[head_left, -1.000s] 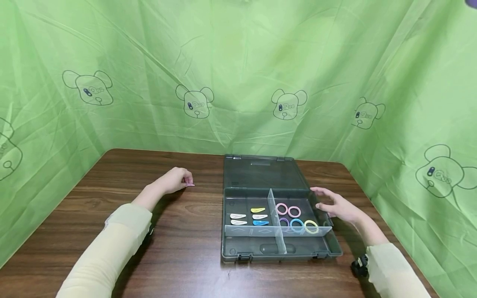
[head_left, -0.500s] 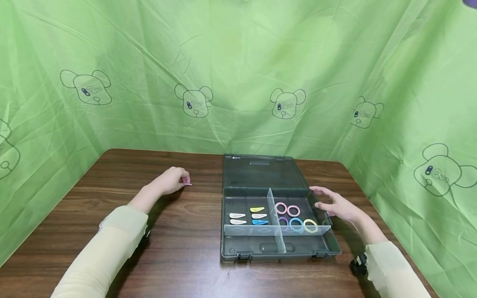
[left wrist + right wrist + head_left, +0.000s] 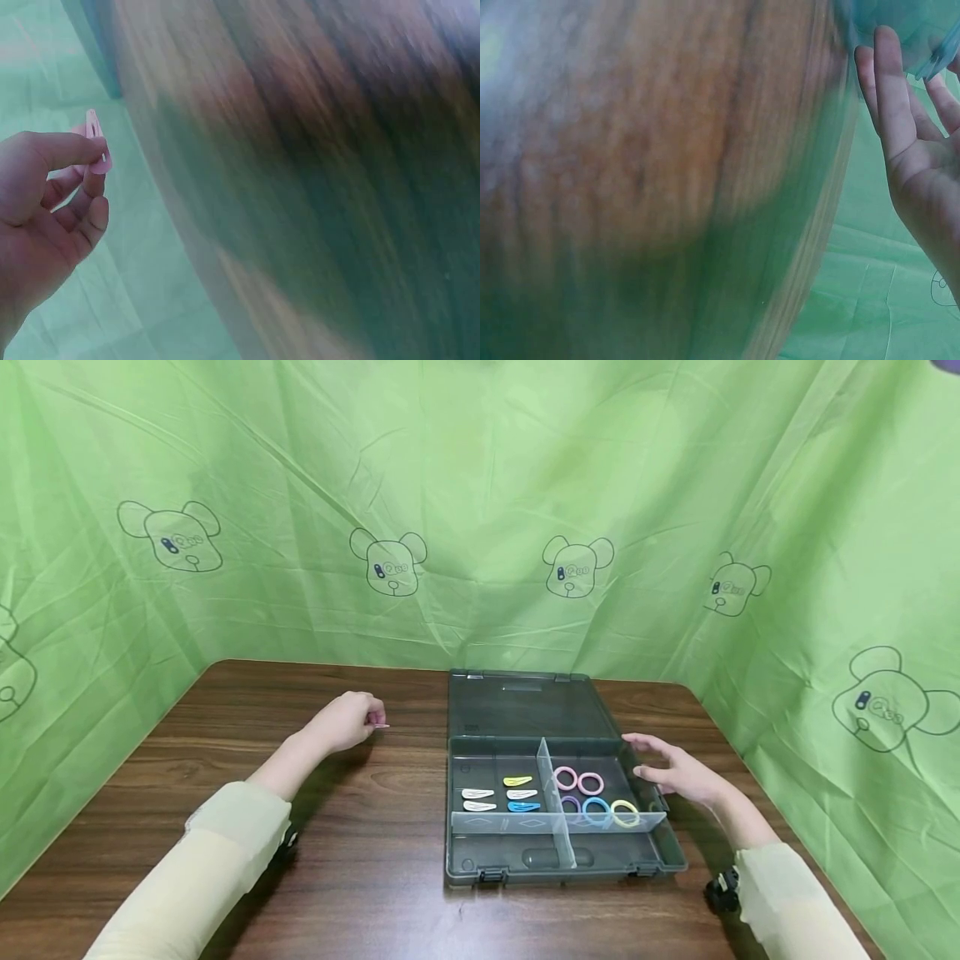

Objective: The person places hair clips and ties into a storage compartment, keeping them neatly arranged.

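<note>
In the left wrist view a pink snap hair clip [image 3: 93, 126] is pinched between the thumb and fingers of my left hand [image 3: 347, 722], which hovers left of a dark see-through divided box [image 3: 468, 845]. My right hand [image 3: 684, 775] is at the box's right wall, fingers fairly straight and thumb apart, apparently touching it. Inside the left compartment lie a yellow hair clip [image 3: 517, 782], several white ones, including a white hair clip [image 3: 477, 793], and a blue hair clip [image 3: 523, 807]. Pink, purple, blue and yellow hair ties, such as a pink hair tie [image 3: 591, 795], fill the right compartment.
The box's lid [image 3: 525, 706] lies folded back behind it. Clear dividers, one a long front divider [image 3: 510, 822], part the inside. The brown wooden table [image 3: 367, 877] meets a green curtain [image 3: 480, 485] at the back and sides.
My left hand, holding the pink hair clip, has risen or moved back slightly, and its forearm has swung a little left. The right hand and the box hold their places.
</note>
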`<control>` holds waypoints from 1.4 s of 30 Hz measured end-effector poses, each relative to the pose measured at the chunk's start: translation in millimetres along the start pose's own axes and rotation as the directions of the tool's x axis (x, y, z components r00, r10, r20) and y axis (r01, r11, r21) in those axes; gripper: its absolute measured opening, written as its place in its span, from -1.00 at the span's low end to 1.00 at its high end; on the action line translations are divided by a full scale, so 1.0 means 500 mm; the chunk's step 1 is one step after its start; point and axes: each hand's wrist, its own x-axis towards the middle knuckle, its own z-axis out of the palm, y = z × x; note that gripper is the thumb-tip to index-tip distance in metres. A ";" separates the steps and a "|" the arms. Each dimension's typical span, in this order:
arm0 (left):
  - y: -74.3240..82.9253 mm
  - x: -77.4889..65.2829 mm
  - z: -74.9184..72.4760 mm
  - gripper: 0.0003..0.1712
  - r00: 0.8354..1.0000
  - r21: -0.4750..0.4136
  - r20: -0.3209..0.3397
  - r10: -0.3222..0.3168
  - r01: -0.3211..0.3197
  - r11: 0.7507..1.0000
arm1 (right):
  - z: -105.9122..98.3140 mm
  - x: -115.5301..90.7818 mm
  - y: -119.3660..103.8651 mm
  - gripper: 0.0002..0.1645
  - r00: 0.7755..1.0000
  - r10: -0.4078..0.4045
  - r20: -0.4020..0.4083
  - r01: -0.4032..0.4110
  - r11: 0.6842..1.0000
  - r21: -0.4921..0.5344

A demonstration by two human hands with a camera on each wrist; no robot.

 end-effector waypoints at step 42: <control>0.246 0.058 0.015 -0.89 0.972 -0.157 -0.083 0.219 -0.229 0.961 | 0.003 -0.001 -0.003 -0.25 1.000 -0.009 -0.002 0.009 1.000 0.020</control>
